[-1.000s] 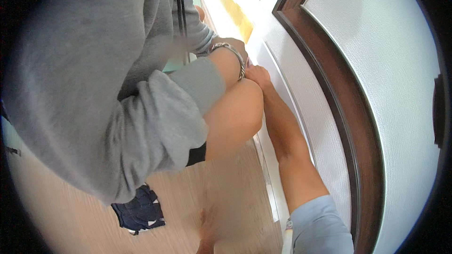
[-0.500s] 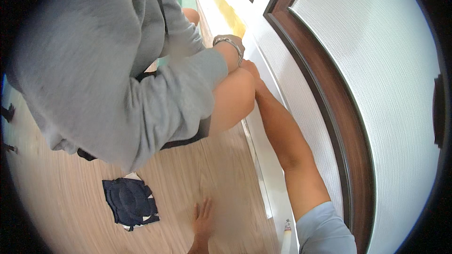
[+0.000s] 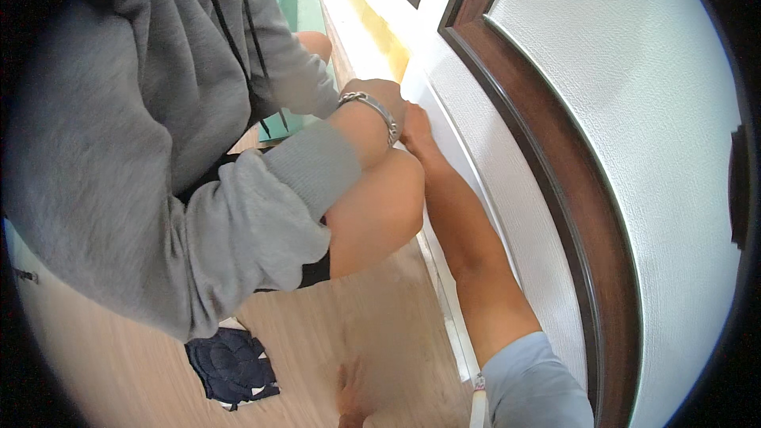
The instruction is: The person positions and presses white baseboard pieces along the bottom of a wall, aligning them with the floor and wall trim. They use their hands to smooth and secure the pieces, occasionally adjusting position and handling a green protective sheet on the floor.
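The white textured wall (image 3: 634, 111) and its curved dark brown frame (image 3: 571, 190) fill the right side; a co-worker in a grey hooded top (image 3: 119, 150) crouches on the left, close enough to reach the same spot at the foot of the wall; the pale wood-look floor (image 3: 380, 325) runs beneath both people. The white baseboard (image 3: 452, 317) sits along the bottom of the wall, between the floor and the brown frame; it is a long, plain, smooth strip, narrow and glossy-looking, running from the lower edge of the view up to where the hands meet.

The right hand (image 3: 416, 131) stretches forward on a bare forearm and rests against the baseboard, seemingly to hold or press it to the wall; its fingers are hidden behind the co-worker's wrist, so I cannot tell whether they are spread or curled. The left hand (image 3: 349, 384) is blurred at the bottom edge, apparently laid flat with fingers apart on the floor, probably as a prop for leaning. The co-worker's hand (image 3: 380, 89), with a metal bracelet (image 3: 372, 105), touches the same spot; a dark blue cloth (image 3: 231, 364) lies on the floor near their knee.
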`<state>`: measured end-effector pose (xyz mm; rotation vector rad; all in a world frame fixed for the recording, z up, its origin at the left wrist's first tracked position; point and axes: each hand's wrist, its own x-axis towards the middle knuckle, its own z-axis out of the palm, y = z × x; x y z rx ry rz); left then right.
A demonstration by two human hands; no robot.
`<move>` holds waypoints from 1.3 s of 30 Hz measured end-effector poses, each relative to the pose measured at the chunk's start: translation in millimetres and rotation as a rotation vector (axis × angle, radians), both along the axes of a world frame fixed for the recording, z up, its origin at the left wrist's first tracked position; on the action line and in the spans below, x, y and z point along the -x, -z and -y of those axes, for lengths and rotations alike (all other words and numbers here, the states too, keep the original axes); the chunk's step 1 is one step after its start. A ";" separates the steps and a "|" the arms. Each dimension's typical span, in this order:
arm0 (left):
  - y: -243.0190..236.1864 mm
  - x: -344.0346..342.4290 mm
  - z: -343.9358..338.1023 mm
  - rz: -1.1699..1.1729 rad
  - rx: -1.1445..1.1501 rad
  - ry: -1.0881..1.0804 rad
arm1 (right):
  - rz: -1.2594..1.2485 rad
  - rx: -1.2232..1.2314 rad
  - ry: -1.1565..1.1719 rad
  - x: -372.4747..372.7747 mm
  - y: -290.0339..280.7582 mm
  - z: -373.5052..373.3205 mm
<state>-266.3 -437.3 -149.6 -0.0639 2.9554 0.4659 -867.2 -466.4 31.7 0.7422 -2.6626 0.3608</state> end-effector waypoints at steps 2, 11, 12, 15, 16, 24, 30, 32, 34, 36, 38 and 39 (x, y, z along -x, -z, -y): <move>-2.5 1.9 -1.7 -0.013 -0.050 -0.048 | 0.009 0.379 -0.060 -0.1 5.7 9.3; -5.0 -1.3 1.3 -0.003 -0.021 -0.074 | 0.040 -0.387 -0.077 45.0 43.0 -9.5; -3.2 -6.2 2.2 0.002 -0.006 -0.060 | 0.061 -0.362 -0.044 45.0 45.0 -7.7; 0.4 -11.8 2.8 0.014 0.044 -0.033 | -0.028 -0.209 -0.163 41.7 49.9 -7.8; 2.4 -14.8 1.6 0.009 0.069 -0.020 | 0.017 -0.235 -0.112 38.1 51.3 -11.0; 4.5 -17.5 7.4 -0.039 0.556 0.202 | 0.000 -0.261 -0.057 10.9 49.4 -33.5; 17.1 -24.3 7.8 -0.039 0.648 0.225 | -0.060 -0.248 -0.088 -57.9 34.4 -85.4; 23.2 -22.4 5.0 0.179 0.155 0.091 | -0.053 -0.187 -0.080 -88.5 37.6 -103.4; 26.1 -20.4 3.8 0.092 0.320 0.100 | -0.069 -0.126 -0.061 -129.5 47.0 -116.1; 22.2 -20.1 2.4 0.096 0.227 0.069 | -0.159 -0.038 -0.024 -181.3 51.3 -134.7; 14.1 -18.5 3.5 0.092 0.026 -0.004 | 0.035 -0.144 -0.084 -244.0 55.5 -158.5; 9.9 -15.4 4.0 0.030 0.044 -0.004 | 0.048 -0.147 -0.168 -266.5 54.9 -168.9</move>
